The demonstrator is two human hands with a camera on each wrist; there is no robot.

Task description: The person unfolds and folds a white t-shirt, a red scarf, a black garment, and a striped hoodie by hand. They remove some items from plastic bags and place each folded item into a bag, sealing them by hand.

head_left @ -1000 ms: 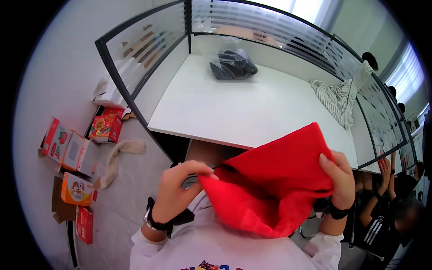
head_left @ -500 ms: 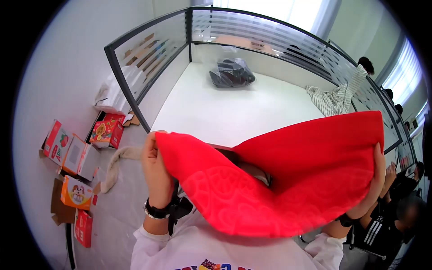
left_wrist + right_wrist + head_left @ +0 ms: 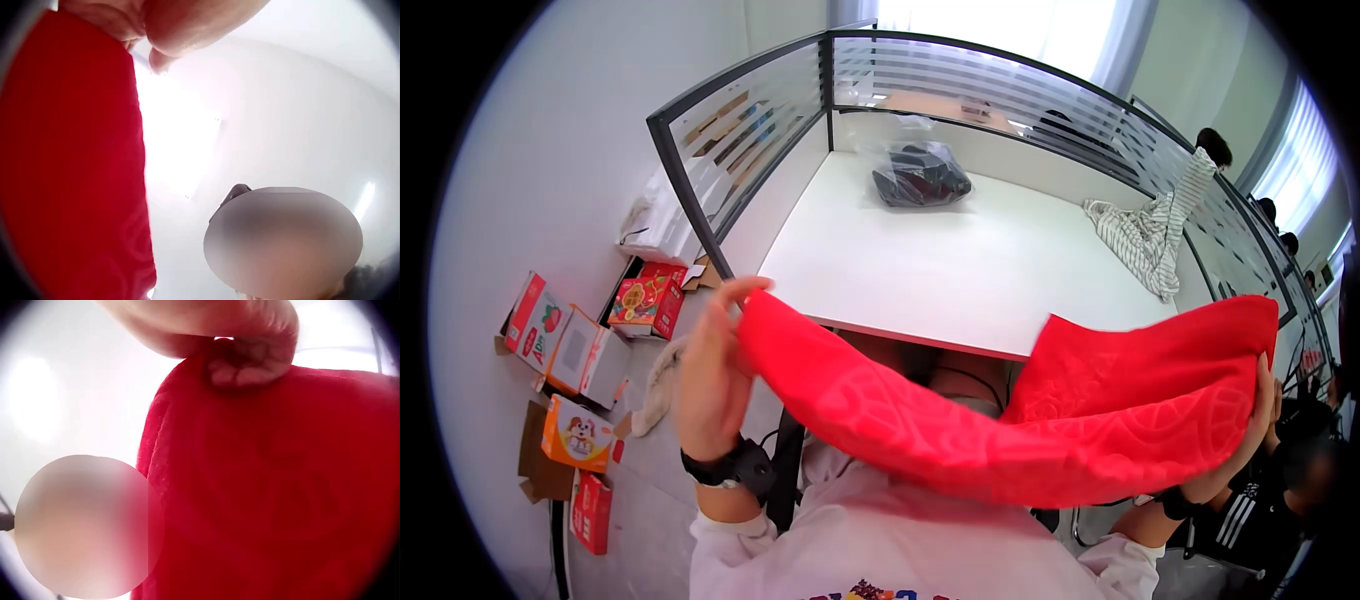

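A red towel (image 3: 940, 435) with an embossed pattern stretches between my two hands, sagging in the middle above my lap. My left hand (image 3: 712, 385) pinches its left corner, and in the left wrist view the cloth (image 3: 69, 156) hangs down beside the fingers. On the other side, my right hand (image 3: 1250, 430) grips the towel's right edge; the head view hides part of that hand behind the fabric. The right wrist view shows its fingers (image 3: 244, 374) curled over the towel's top edge.
Ahead stands a white desk (image 3: 920, 255) with framed partitions (image 3: 750, 130). On it lie a clear bag with dark contents (image 3: 920, 180) and a striped cloth (image 3: 1140, 240). Cartons (image 3: 580, 435) stand on the floor at left; another person (image 3: 1250, 500) sits at right.
The towel has gone from bunched and folded to spread wide. My left hand has moved out to the left and up, my right hand out to the right. Both still hold the towel.
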